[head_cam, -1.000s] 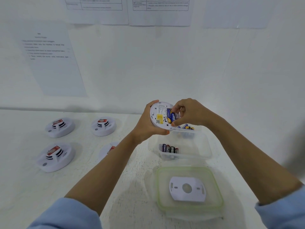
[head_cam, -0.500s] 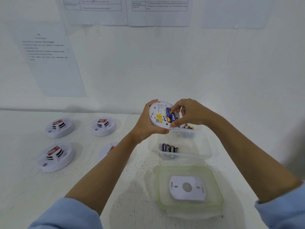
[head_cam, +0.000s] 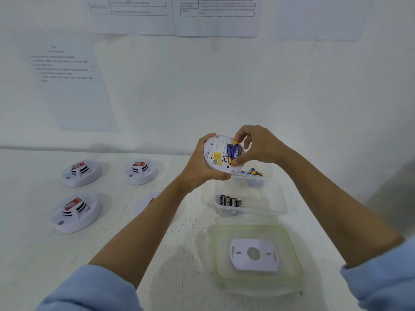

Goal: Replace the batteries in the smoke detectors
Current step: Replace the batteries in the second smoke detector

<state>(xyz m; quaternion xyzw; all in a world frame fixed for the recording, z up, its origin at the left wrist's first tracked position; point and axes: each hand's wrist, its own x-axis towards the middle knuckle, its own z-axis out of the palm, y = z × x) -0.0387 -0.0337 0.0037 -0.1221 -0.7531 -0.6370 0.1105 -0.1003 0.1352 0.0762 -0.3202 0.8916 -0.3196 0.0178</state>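
Observation:
My left hand [head_cam: 197, 162] grips a white round smoke detector [head_cam: 216, 154] by its rim, back side toward me, above the table. Two blue batteries lie side by side in its open compartment. My right hand [head_cam: 258, 145] pinches the right-hand blue and yellow battery [head_cam: 234, 151], thumb at its lower end and a fingertip at its top. Below the detector stand two clear tubs: the far tub [head_cam: 258, 179] with blue and yellow batteries, the near tub [head_cam: 265, 202] with several dark batteries [head_cam: 231, 200].
Three smoke detectors [head_cam: 76, 212] [head_cam: 80, 172] [head_cam: 140, 170] sit face up on the white table at the left; a fourth [head_cam: 147, 203] is partly behind my left forearm. A green-rimmed lid [head_cam: 289, 239] near me holds a white mounting plate [head_cam: 253, 254]. A papered wall stands close behind.
The right hand's fingers have shifted on the battery in the compartment, now pinching it end to end. The detector and left hand stay about where they were.

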